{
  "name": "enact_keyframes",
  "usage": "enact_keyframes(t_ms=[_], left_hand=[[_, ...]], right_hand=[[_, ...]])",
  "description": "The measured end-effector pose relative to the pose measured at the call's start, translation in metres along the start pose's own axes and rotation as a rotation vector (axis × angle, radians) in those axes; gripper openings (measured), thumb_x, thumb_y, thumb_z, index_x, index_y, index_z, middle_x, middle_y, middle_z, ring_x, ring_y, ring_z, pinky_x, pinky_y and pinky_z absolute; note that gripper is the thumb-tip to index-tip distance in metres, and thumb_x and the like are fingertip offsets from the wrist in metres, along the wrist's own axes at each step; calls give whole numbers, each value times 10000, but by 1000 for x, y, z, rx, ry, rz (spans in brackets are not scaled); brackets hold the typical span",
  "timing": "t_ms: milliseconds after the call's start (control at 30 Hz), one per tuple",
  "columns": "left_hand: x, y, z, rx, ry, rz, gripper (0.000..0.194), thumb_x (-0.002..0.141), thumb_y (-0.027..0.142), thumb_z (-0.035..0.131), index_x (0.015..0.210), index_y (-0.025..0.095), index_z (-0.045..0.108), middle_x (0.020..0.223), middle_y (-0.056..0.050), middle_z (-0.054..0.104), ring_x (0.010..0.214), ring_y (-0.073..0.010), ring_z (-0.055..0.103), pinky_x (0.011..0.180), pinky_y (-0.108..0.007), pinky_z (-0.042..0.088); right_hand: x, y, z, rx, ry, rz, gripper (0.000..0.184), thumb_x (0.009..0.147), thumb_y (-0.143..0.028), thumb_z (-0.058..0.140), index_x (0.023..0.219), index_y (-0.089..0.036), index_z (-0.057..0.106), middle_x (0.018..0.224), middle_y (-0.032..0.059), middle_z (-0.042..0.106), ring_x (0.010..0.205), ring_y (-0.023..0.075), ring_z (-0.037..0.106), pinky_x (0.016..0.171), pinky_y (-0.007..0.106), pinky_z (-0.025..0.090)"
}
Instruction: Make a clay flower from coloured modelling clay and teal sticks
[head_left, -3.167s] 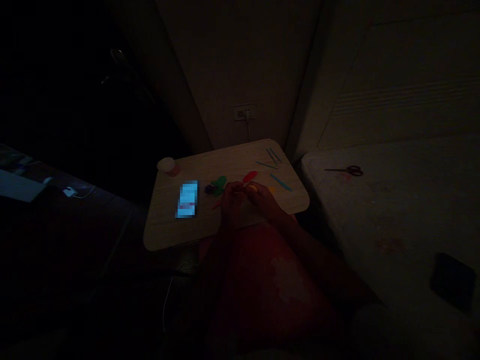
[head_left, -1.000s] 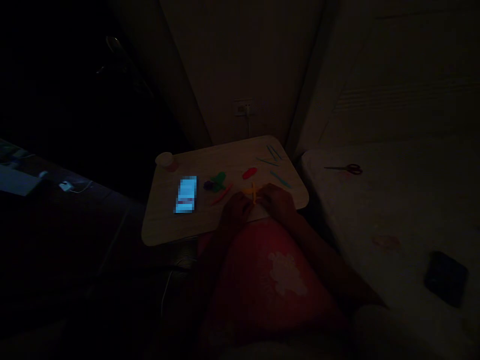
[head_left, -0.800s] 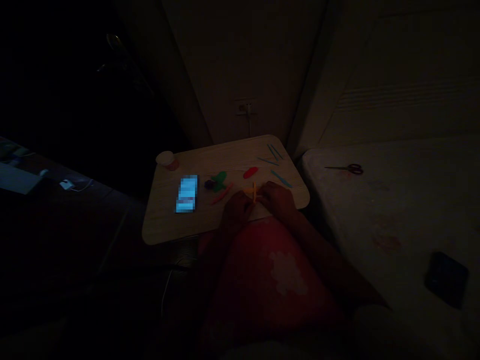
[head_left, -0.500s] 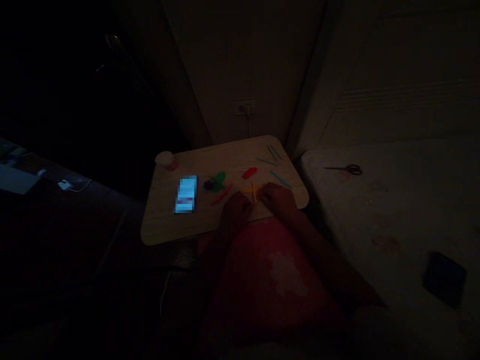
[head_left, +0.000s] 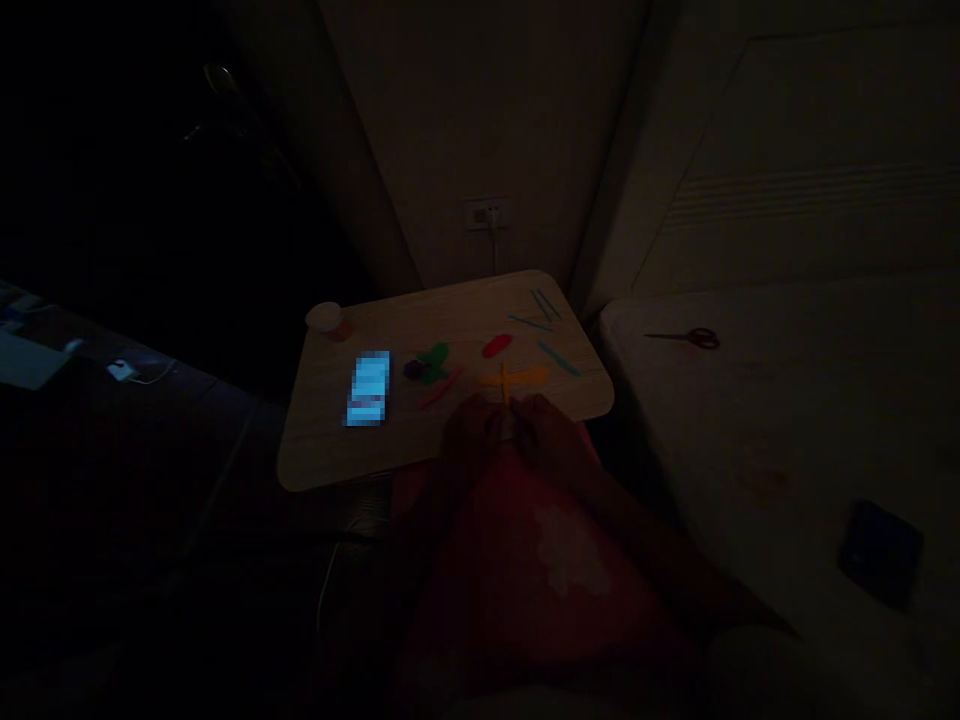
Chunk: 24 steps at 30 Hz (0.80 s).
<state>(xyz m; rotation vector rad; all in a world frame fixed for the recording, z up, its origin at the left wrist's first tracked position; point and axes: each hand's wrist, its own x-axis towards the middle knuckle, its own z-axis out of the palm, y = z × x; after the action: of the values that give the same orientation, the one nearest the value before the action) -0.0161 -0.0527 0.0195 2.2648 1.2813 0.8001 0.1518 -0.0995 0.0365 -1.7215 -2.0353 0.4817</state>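
A yellow-orange cross-shaped piece of modelling clay [head_left: 529, 376] lies near the front edge of the small table. My left hand [head_left: 474, 422] and my right hand [head_left: 546, 428] come together at the near end of its upright strip, with fingers closed on it; the dim light hides the exact grip. Just beyond is a red lump of clay [head_left: 496, 346]. Left of the cross lie an orange-red clay strip [head_left: 441, 388], a green clay piece [head_left: 433, 362] and a dark purple lump [head_left: 413, 370].
Several thin blue-green sticks [head_left: 558, 358] lie on the right of the table [head_left: 315, 462]. A lit phone [head_left: 368, 388] and a lidded tub [head_left: 327, 320] are on its left. Scissors [head_left: 694, 338] and a dark blue object [head_left: 881, 553] lie on the pale surface at right.
Both hands have moved nearer to my body, from the sides of the cross to its near end. The right arm of the yellow clay is now uncovered.
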Motion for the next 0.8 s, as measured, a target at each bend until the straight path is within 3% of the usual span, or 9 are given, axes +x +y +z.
enact_keyframes(t_ms=[233,467,800], left_hand=[[-5,4,-2,-23,51,-63,237,957,219,541,1058,196,754,936,-84,651,886,-234,618,838,-380,519],[-5,-1,2,54,39,33,298,928,192,568,1167,235,740,933,-76,637,889,-239,588,802,-362,511],[0,5,-5,75,-106,-19,297,952,178,535,1162,197,744,953,-75,634,927,-219,579,854,-350,503]], right_hand=[[3,1,6,20,50,7,460,925,-172,514,1371,-158,626,1058,138,618,952,247,586,844,328,461],[1,1,6,-8,12,23,478,908,-151,535,1371,-206,640,1073,127,621,977,252,577,824,341,418],[7,13,14,116,19,-14,531,873,-61,522,1352,-238,667,1035,99,610,971,231,560,836,347,410]])
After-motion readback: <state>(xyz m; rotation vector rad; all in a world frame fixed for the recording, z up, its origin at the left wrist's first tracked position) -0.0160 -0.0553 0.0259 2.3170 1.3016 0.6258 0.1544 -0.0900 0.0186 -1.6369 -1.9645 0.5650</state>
